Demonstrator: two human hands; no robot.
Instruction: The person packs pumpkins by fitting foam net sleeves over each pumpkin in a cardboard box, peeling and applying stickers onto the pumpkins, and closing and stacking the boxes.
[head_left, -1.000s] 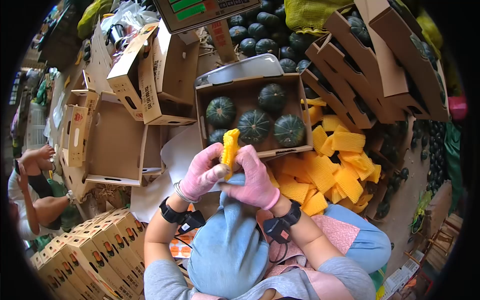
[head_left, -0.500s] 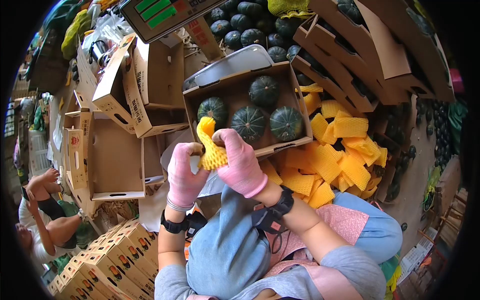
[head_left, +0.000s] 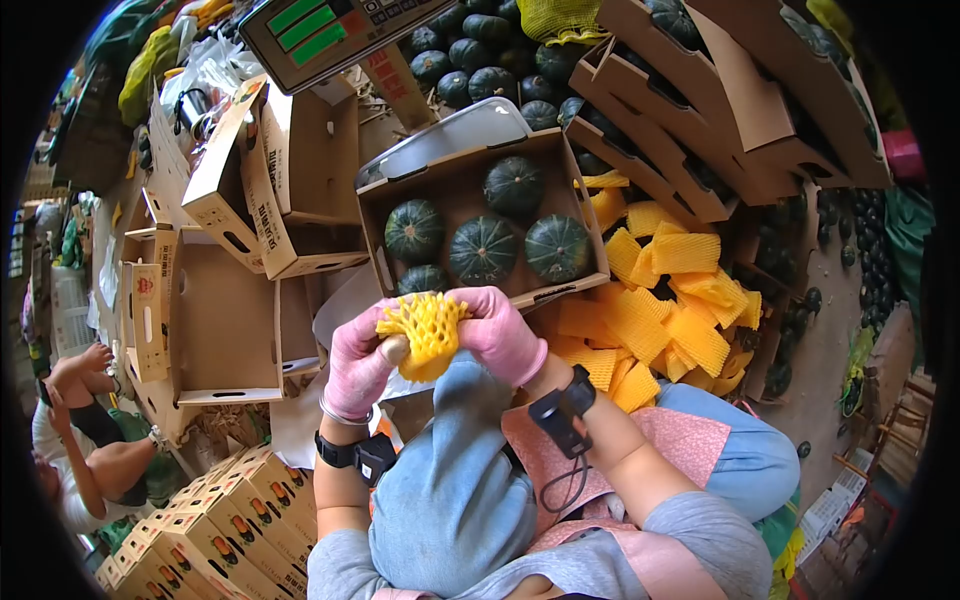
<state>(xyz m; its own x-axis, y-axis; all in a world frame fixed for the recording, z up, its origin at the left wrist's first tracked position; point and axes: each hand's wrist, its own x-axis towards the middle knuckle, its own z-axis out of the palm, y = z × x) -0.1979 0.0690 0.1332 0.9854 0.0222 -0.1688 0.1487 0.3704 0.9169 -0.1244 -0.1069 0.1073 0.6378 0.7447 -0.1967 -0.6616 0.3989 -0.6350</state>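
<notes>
A yellow foam net sleeve [head_left: 428,335] is stretched between my two pink-gloved hands above my lap. My left hand [head_left: 358,358] pinches its left edge, and my right hand [head_left: 500,333] grips its right side, both with closed fingers. Just beyond them, an open cardboard box [head_left: 450,196] contains several dark green pumpkins. The nearest small pumpkin [head_left: 423,280] lies right above the sleeve, and another pumpkin [head_left: 482,250] sits in the middle of the box. Whether anything is inside the sleeve, I cannot tell.
A heap of yellow foam sleeves [head_left: 650,320] lies to the right. Empty cardboard boxes [head_left: 230,320] stand on the left, below a digital scale display [head_left: 310,35]. More pumpkins and filled boxes [head_left: 690,110] are at the back. A seated person [head_left: 95,440] is at far left.
The sleeve was narrow and twisted upright; now it is lower and spread wide between my hands. My right hand has moved right and down. The small near pumpkin has come into view.
</notes>
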